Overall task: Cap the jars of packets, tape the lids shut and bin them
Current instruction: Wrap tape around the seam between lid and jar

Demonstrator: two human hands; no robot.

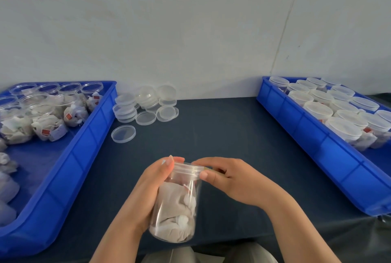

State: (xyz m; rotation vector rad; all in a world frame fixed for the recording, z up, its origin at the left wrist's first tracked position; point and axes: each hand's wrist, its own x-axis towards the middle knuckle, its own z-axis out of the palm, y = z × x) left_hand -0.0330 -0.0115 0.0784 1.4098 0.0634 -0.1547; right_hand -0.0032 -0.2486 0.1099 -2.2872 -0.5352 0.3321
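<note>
At six o'clock, near the table edge, my left hand (148,190) wraps around the jar (175,205) of packets while my right hand (230,178) pinches the lid (187,169) at its rim. I judge this the capping step. Next comes tape, which I can't see, then the bin (317,146) at two o'clock.

Blue bins (93,135), clear lids (146,117).
</note>
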